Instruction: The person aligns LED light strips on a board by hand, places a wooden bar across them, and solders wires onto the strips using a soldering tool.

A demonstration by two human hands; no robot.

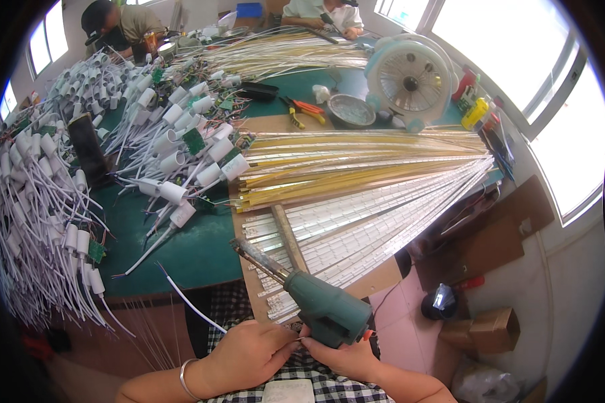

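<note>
My left hand [252, 352] is closed, fingers pinched together above my lap. A white cable [191, 303] with bare coloured wire ends runs out from behind it toward the table. Beside it, my right hand [343, 356] is closed too; its thumb meets the left fingertips at a thin, wire-like bit too small to name. Directly over the right hand is a green soldering gun [329, 309], its metal tip pointing up and left. The gun's body hides some right fingers, so whether they grip it is not visible. Below both hands lies a pale pad [288, 391] on a checked cloth.
White LED strips [343, 235] and yellow-backed strips [356, 158] fan across cardboard, with a wooden stick [289, 238] on them. White tubes with cables and circuit boards [175, 161] are heaped leftward. Pliers [296, 114], a metal bowl [351, 111] and a fan [411, 80] stand farther back. Two people work beyond.
</note>
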